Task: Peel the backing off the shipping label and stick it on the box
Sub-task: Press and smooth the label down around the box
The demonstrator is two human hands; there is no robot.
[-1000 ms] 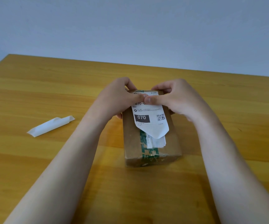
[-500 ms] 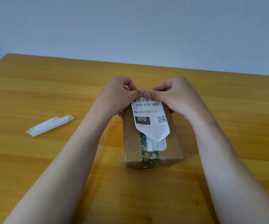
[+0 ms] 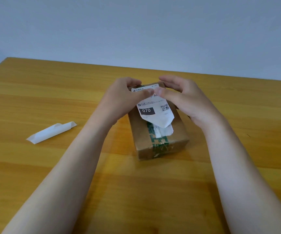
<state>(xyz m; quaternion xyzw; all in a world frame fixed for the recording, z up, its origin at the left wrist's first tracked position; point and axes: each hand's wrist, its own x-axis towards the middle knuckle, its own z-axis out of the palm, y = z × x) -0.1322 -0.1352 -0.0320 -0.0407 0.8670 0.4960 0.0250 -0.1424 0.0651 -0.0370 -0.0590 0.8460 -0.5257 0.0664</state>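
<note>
Shipping label [image 3: 155, 112]: thumbs slid nearer, top edge now uncovered; left hand [image 3: 124, 98] grips box [image 3: 178, 132] end, right hand [image 3: 187, 100] straight-fingered, pressing.

Brown box [image 3: 180, 130] with green-printed tape [image 3: 159, 141]; white label [image 3: 160, 115], black block and QR pattern; white backing paper [image 3: 51, 132] at left; yellow wood-grain table [image 3: 52, 90]; grey-blue wall [image 3: 136, 31].

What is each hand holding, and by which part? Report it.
Left hand grips the far end of the box, thumb on the label; right hand holds nothing, thumb pressing the label.
</note>
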